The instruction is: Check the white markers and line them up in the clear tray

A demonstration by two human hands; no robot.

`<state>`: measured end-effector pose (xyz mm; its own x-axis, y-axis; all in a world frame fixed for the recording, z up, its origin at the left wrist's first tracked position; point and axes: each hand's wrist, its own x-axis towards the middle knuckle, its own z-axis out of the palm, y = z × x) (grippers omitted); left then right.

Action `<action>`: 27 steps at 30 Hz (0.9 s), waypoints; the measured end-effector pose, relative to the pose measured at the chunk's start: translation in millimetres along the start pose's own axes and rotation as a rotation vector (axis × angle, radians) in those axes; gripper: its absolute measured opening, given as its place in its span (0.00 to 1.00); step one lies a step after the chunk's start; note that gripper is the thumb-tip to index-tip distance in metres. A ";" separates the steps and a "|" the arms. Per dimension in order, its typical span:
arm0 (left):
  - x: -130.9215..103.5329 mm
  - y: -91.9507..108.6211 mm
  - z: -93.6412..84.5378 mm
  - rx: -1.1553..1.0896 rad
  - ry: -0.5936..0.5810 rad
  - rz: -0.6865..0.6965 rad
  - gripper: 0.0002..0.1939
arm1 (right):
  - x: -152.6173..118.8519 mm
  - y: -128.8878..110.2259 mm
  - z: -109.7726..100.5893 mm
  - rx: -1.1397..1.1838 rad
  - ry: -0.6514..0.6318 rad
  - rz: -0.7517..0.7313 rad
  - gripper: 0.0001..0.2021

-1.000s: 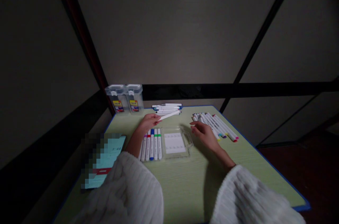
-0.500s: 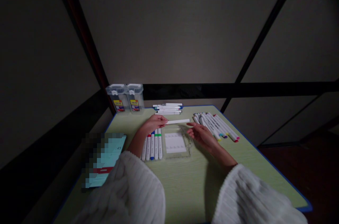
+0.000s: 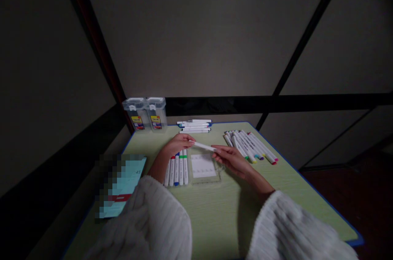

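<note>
Left hand (image 3: 179, 144) hides left tip of held marker (image 3: 203, 146), far ends of lined-up markers (image 3: 181, 172). Phone (image 3: 130, 184) partly pixelated; labels (image 3: 156, 122) unreadably small.

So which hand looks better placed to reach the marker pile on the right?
Probably right: the right hand is close to the marker pile; the left hand is farther away. Both hold the white marker.

Overall light: dim; the tabletop (image 3: 211, 211) looks brighter than the grey wall (image 3: 196, 39)
Source: out of view
Shadow: soft, on the tabletop just nearer than the right hand (image 3: 235, 161)
Floor (image 3: 340, 194): almost black, right of that hand
Phone (image 3: 132, 178): glowing, partly pixelated, left of the left hand (image 3: 179, 144)
White marker (image 3: 204, 146): slightly soft
</note>
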<state>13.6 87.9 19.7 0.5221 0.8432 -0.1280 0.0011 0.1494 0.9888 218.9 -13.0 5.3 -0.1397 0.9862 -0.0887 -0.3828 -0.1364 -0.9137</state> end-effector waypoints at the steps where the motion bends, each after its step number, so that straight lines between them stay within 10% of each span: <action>1: 0.2 0.1 -0.1 -0.010 0.009 0.006 0.11 | -0.6 0.1 1.2 -0.018 -0.001 0.006 0.14; 27: 8.7 -5.1 0.8 0.004 0.202 0.045 0.10 | -2.9 2.8 8.5 -0.153 0.033 -0.026 0.17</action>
<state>18.8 94.0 13.6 0.3400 0.9355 -0.0964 -0.0148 0.1078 0.9941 210.4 -17.1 6.4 -0.1002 0.9921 -0.0753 -0.2420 -0.0977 -0.9654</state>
